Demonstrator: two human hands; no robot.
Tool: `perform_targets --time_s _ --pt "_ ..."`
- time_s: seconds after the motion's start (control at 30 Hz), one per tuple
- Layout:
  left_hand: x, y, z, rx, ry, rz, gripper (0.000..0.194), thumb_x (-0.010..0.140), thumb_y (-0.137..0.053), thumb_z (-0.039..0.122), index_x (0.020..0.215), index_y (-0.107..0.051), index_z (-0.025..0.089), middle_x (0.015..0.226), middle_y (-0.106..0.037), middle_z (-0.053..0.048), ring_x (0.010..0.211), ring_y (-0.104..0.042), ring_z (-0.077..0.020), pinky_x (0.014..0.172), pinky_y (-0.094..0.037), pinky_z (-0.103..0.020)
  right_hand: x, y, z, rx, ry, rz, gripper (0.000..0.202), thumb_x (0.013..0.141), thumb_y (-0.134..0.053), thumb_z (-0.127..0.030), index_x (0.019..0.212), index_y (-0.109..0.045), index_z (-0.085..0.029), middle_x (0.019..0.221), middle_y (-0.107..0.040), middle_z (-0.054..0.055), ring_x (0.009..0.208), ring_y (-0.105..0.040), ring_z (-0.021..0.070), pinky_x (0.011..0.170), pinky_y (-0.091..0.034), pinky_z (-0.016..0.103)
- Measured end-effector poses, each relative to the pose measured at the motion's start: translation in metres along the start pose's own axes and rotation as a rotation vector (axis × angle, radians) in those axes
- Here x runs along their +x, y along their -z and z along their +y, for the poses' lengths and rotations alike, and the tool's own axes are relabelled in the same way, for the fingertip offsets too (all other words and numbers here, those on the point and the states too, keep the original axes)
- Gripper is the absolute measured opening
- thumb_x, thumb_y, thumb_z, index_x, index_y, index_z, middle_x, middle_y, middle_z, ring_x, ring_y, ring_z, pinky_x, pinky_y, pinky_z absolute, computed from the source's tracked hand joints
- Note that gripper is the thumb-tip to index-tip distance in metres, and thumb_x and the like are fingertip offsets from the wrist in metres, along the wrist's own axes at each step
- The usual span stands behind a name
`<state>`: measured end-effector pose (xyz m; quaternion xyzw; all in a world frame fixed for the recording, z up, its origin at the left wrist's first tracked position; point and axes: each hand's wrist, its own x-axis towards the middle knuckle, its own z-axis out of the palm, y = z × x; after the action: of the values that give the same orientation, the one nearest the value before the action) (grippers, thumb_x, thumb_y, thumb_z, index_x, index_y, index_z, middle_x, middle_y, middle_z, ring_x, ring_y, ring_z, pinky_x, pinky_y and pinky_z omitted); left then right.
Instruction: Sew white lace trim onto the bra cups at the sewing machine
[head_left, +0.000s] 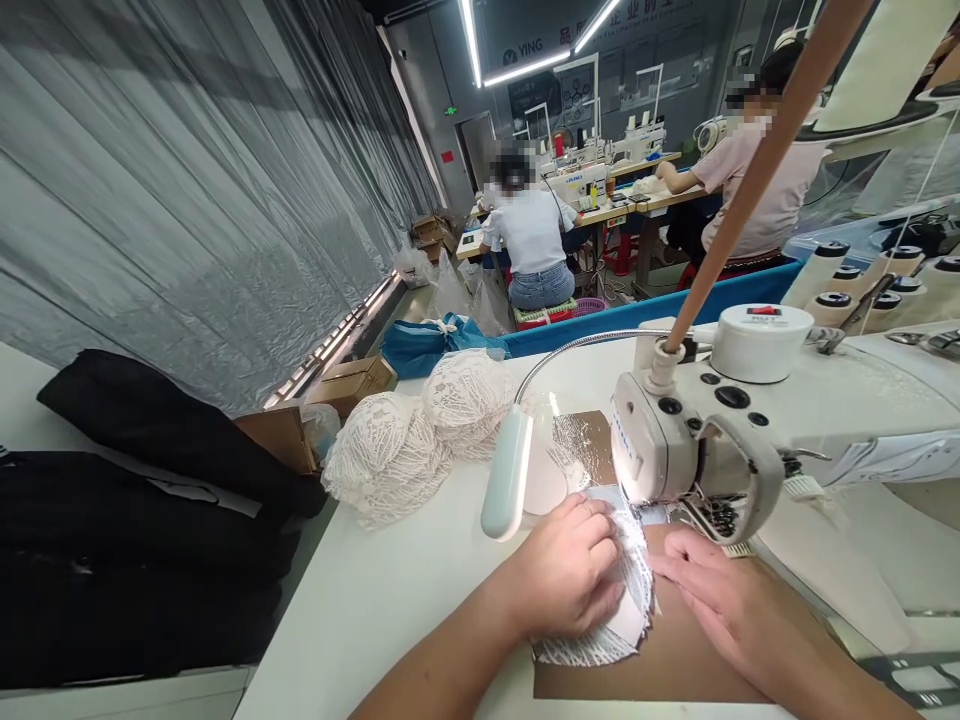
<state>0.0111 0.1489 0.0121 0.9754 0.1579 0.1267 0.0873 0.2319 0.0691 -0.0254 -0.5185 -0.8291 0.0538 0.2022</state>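
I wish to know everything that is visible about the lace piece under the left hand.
The lace piece is white and patterned, with a smooth pale area and a curved, slightly ragged right edge. It lies on a brown sheet, its far end near the sewing head. The left hand covers its middle; the right hand is at its right edge, contact unclear.

Grey curtain (225, 200) covers the left side; lit strip lights (527, 69) hang overhead; far wall (427, 75) bears lettering (530, 47) and a doorway (474, 148).
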Motion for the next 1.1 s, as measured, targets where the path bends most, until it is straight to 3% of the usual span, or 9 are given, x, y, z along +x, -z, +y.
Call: perform_targets --time_s 0.2,0.43,0.63,0.77,0.9,1.1 --pt "-0.001 0.0 0.004 0.015 0.018 0.013 0.022 0.084 -0.048 0.018 0.102 -0.059 0.012 0.104 -0.064 -0.013 0.116 -0.05 -0.0253 0.106 -0.037 -0.041 -0.004 -0.006 0.002 -0.019 0.019 -0.004 0.041 0.089 -0.031 -0.01 0.104 -0.065 -0.027 0.074 -0.056 0.003 0.065 -0.053 0.015 0.06 -0.042 0.024" --pt "-0.003 -0.004 0.008 0.042 -0.024 -0.04 0.04 0.084 -0.05 0.024 0.122 -0.053 0.012 0.109 -0.061 -0.013 0.114 -0.048 -0.0278 0.106 -0.031 -0.048 -0.004 -0.005 0.003 -0.024 -0.003 -0.021 0.038 0.091 -0.031 -0.012 0.104 -0.064 -0.027 0.075 -0.059 0.003 0.064 -0.056 0.0142 0.058 -0.043 0.024" --pt "-0.001 -0.004 0.01 0.051 -0.026 -0.058 0.036 0.086 -0.046 0.024 0.12 -0.054 0.013 0.101 -0.06 -0.013 0.103 -0.051 -0.0254 0.098 -0.035 -0.045 -0.003 -0.013 0.006 -0.104 -0.038 0.12 0.042 0.089 -0.034 -0.015 0.119 -0.062 -0.026 0.105 -0.069 0.008 0.09 -0.065 0.0195 0.073 -0.052 0.03" --pt "0.0 -0.004 0.008 0.037 -0.029 -0.064 0.041 0.084 -0.048 0.023 0.124 -0.052 0.013 0.094 -0.058 -0.011 0.087 -0.051 -0.0222 0.088 -0.041 -0.04 -0.004 -0.021 0.003 -0.182 0.004 0.048 0.046 0.088 -0.031 -0.01 0.122 -0.06 -0.023 0.106 -0.067 0.009 0.078 -0.063 0.016 0.061 -0.047 0.027" --pt "0.0 -0.006 0.008 -0.025 -0.018 -0.011 0.043 0.081 -0.049 0.019 0.123 -0.053 0.012 0.097 -0.058 -0.011 0.086 -0.051 -0.0214 0.078 -0.044 -0.035 -0.005 -0.023 0.002 -0.238 0.009 0.083 0.049 0.089 -0.029 -0.007 0.126 -0.057 -0.024 0.096 -0.065 0.007 0.064 -0.054 0.0143 0.055 -0.038 0.028" --pt "0.001 -0.012 0.014 -0.059 0.053 -0.015 0.042 0.077 -0.051 0.018 0.119 -0.054 0.014 0.097 -0.058 -0.011 0.084 -0.051 -0.0213 0.073 -0.044 -0.034 -0.006 -0.02 0.002 -0.252 0.016 0.111 0.044 0.085 -0.032 -0.006 0.111 -0.061 -0.025 0.09 -0.062 0.004 0.057 -0.047 0.0137 0.053 -0.03 0.03"
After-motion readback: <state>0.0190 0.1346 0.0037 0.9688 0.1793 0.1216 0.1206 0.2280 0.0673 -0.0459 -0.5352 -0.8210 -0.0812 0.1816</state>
